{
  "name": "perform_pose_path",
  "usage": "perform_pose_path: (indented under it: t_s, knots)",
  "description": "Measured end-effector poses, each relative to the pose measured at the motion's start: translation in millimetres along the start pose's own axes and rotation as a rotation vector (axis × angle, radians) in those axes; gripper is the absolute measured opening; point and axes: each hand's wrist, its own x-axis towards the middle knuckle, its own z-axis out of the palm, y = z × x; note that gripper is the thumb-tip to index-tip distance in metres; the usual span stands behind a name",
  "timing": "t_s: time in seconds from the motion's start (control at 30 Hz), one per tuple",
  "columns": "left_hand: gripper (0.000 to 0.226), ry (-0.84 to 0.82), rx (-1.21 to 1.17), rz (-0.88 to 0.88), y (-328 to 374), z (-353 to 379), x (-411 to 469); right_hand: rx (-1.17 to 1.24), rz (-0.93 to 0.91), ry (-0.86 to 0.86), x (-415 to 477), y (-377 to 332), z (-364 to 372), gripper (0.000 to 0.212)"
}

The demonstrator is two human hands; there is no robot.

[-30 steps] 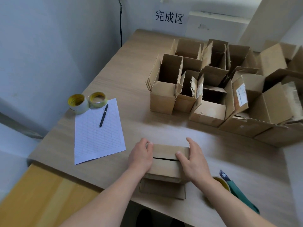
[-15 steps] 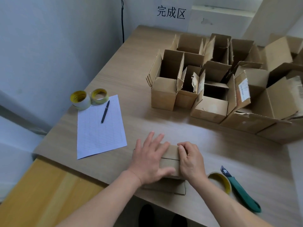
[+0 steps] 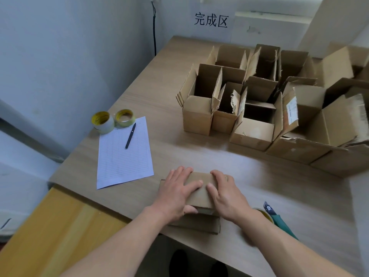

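Note:
A small brown cardboard box [image 3: 199, 189] lies near the front edge of the wooden table [image 3: 199, 156]. My left hand [image 3: 175, 193] lies flat on the left part of its top, fingers straight and thumb at the front face. Pressing on the right part of the top is my right hand [image 3: 226, 193], its thumb pointing toward the left hand. One loose flap [image 3: 199, 224] of the box sticks out toward me below the hands.
Several open empty cartons [image 3: 249, 100] crowd the back right of the table. A lined sheet [image 3: 123, 156] with a black pen [image 3: 130, 135] and two tape rolls [image 3: 102, 121] sit at the left. A green-handled tape dispenser [image 3: 283, 223] lies by my right wrist.
My left hand slid from the box's left side onto its top. My right hand shifted inward and flattened. The slit between the top flaps is now covered.

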Motion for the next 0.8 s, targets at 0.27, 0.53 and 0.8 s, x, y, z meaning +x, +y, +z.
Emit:
perform_pose_path:
  t_s: [0.27, 0.53, 0.8]
  knots:
    - [0.047, -0.029, 0.031, -0.164, 42, -3, -3, 0.105, -0.052, -0.043, -1, 10, -13, 0.052]
    - [0.050, 0.014, 0.017, -0.183, 38, 0, 2, -0.542, -0.118, -0.019, -70, 91, -66, 0.035]
    - [0.053, 0.037, -0.013, -0.185, 40, -3, 0, -0.721, -0.203, -0.083, -84, 140, -26, 0.022]
